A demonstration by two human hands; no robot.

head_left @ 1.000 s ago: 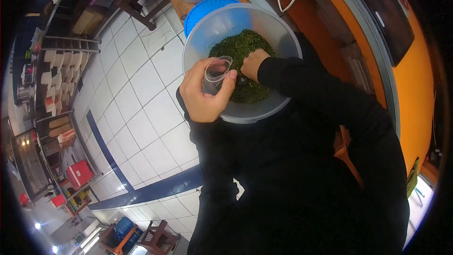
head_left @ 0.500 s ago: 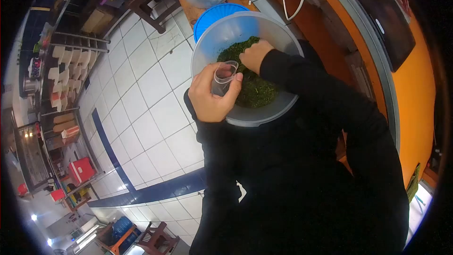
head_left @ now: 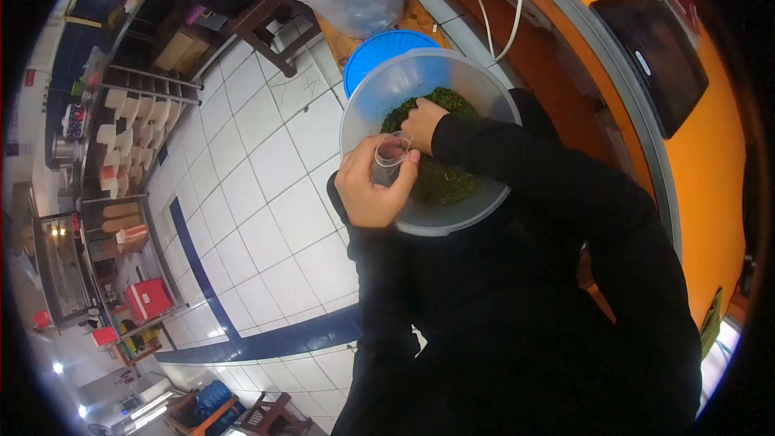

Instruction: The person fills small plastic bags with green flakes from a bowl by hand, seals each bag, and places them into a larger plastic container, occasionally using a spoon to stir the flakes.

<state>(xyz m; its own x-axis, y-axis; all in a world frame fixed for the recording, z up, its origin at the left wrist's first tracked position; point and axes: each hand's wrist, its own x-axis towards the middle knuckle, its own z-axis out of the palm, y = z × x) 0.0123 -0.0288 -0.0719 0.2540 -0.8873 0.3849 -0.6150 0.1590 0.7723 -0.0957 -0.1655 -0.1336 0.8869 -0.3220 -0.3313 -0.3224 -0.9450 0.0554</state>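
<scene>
My left hand (head_left: 374,187) is wrapped round a small clear plastic cup (head_left: 392,150), its open rim facing up, over the near-left side of a large translucent bucket (head_left: 351,117). Finely chopped green herbs (head_left: 448,183) cover the bottom of the bucket. My right hand (head_left: 421,124) is inside the bucket, close beside the cup's rim, with its fingers curled closed. What those fingers hold, if anything, is hidden from this angle.
A blue lid (head_left: 379,52) lies behind the bucket on a wooden bench (head_left: 424,20). Another translucent bucket (head_left: 355,8) with plastic bags stands farther back. To the right, a white cable (head_left: 517,20) hangs by an orange counter (head_left: 702,161) bearing a dark screen (head_left: 650,60).
My right hand has moved leftward from the herbs towards the cup's rim. My left hand keeps its hold on the cup. The whole view has shifted slightly, with things lower in the frame.
</scene>
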